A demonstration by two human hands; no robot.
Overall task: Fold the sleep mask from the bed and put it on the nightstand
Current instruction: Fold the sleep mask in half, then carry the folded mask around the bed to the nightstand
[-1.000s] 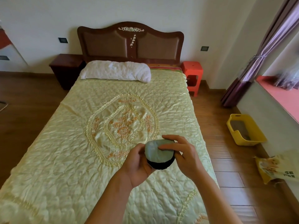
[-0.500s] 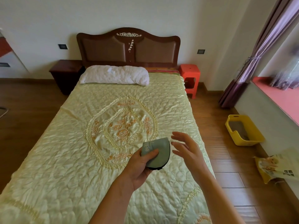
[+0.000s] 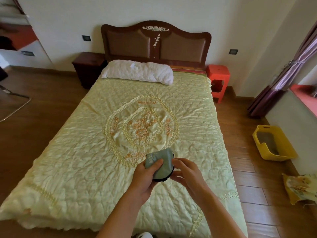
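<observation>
The sleep mask (image 3: 162,164), grey-green with a black edge, is folded in half and held above the bed (image 3: 85,160) near its foot. My left hand (image 3: 145,177) grips it from the left, thumb pressed on top. My right hand (image 3: 186,170) touches its right edge with the fingertips. A dark wooden nightstand (image 3: 88,66) stands at the far left of the headboard, well away from both hands.
A white pillow (image 3: 137,72) lies at the head of the bed. A red plastic stool (image 3: 217,79) stands to the right of the headboard. A yellow bin (image 3: 272,143) and a yellow bag (image 3: 300,189) sit on the wooden floor at right, near purple curtains (image 3: 283,74).
My right hand, which had let go of the mask half a second ago, has come back onto its right edge. The view has pulled back and tilted slightly.
</observation>
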